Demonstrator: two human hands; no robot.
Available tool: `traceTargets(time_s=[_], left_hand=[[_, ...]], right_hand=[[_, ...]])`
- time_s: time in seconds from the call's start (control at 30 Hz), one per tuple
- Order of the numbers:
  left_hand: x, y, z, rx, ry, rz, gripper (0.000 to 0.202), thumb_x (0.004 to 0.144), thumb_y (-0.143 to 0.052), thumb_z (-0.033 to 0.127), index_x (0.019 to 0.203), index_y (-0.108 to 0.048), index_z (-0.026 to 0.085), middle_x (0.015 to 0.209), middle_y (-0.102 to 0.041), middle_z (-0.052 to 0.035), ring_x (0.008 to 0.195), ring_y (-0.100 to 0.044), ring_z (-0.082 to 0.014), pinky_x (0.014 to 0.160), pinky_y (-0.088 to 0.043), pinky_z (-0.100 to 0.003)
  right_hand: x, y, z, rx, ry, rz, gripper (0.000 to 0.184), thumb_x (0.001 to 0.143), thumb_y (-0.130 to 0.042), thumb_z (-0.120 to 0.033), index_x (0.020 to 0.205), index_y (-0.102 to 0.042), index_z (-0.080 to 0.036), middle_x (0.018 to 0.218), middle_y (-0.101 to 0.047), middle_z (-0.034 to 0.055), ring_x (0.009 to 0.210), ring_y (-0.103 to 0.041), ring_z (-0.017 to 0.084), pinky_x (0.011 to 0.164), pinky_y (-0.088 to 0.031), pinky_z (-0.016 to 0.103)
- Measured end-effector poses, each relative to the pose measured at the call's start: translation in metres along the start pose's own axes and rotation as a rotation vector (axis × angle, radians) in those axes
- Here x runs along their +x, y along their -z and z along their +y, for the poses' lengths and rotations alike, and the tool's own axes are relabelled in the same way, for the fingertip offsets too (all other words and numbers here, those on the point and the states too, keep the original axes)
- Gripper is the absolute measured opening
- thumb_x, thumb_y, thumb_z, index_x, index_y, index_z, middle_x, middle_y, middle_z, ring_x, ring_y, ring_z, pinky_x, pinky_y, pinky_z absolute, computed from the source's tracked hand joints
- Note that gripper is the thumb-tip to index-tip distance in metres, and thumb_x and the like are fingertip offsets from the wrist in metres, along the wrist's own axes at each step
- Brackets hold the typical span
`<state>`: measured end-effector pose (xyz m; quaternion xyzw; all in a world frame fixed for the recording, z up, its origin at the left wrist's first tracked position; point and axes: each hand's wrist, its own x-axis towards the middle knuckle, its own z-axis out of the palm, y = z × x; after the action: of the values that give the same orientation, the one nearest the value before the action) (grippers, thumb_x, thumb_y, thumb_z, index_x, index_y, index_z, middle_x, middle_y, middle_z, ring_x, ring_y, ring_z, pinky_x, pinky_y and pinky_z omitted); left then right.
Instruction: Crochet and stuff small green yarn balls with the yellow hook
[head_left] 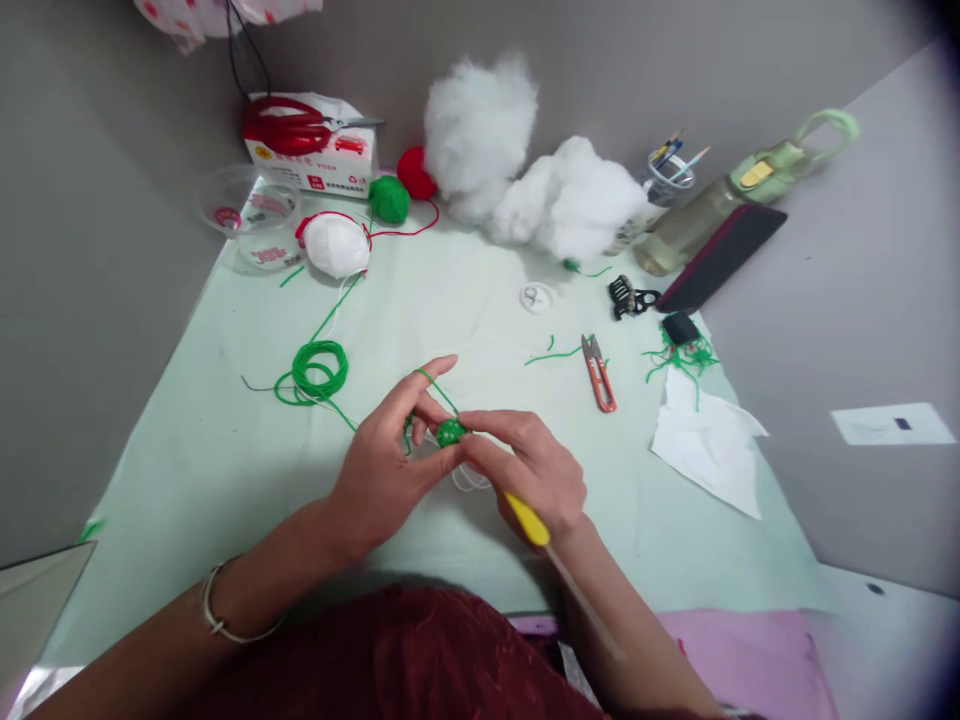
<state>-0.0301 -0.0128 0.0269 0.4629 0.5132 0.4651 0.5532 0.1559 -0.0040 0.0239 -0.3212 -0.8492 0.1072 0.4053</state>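
My left hand (390, 450) pinches a small green crocheted piece (451, 432) over the pale green mat (225, 470). Green yarn (435, 385) runs taut over its raised forefinger. My right hand (532, 465) is closed on a crochet hook with a yellow handle (526, 520), its tip at the green piece. From my left hand the yarn trails left to a loose green coil (319, 370) on the mat. A loop of white thread (469, 480) lies under my hands.
Orange thread snips (598, 372) lie right of my hands, with green yarn scraps (679, 355) and white paper (709, 440) beyond. At the back are white stuffing (525, 170), green (388, 198) and red (415, 172) yarn balls, red scissors (289, 125) on a box, a bottle (720, 200).
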Motion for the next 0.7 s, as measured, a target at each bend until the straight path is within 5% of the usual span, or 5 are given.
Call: traceTargets(time_s=[0.1, 0.2, 0.37, 0.7], left_hand=[[-0.007, -0.005, -0.003, -0.126, -0.004, -0.036, 0.063, 0.083, -0.084, 0.028, 0.142, -0.062, 0.032, 0.098, -0.063, -0.0002, 0.078, -0.050, -0.0163, 0.083, -0.044, -0.032], [-0.010, -0.006, -0.002, -0.378, 0.141, -0.184, 0.075, 0.086, -0.083, 0.029, 0.153, -0.050, 0.033, 0.105, -0.063, -0.0009, 0.091, -0.059, -0.0170, 0.087, -0.047, -0.031], [-0.003, -0.003, 0.004, -0.651, 0.371, -0.277, 0.098, 0.074, -0.091, 0.020, 0.158, -0.042, 0.028, 0.091, -0.064, 0.0035, 0.079, -0.061, -0.0120, 0.075, -0.048, -0.025], [0.000, -0.004, 0.008, -0.674, 0.363, -0.259, 0.115, 0.061, -0.097, 0.012, 0.158, -0.038, 0.024, 0.083, -0.064, 0.0067, 0.075, -0.059, -0.0101, 0.073, -0.045, -0.024]], right_hand=[[-0.004, -0.002, -0.008, -0.210, 0.031, 0.030, 0.039, 0.094, -0.066, -0.006, 0.123, -0.073, -0.030, 0.113, -0.078, 0.0090, 0.102, -0.075, 0.023, 0.083, -0.067, 0.036], [-0.010, -0.001, -0.014, -0.234, 0.025, 0.123, 0.044, 0.090, -0.072, -0.007, 0.125, -0.074, -0.033, 0.108, -0.077, 0.0068, 0.095, -0.076, 0.022, 0.078, -0.068, 0.035], [-0.014, 0.002, -0.011, -0.038, 0.024, 0.169, 0.042, 0.095, -0.071, -0.014, 0.131, -0.071, -0.033, 0.105, -0.077, 0.0057, 0.091, -0.074, 0.021, 0.070, -0.067, 0.033], [-0.002, -0.012, -0.011, 0.492, -0.234, 0.327, 0.024, 0.100, -0.067, -0.025, 0.117, -0.080, -0.035, 0.101, -0.078, 0.0045, 0.085, -0.073, 0.018, 0.068, -0.062, 0.032]])
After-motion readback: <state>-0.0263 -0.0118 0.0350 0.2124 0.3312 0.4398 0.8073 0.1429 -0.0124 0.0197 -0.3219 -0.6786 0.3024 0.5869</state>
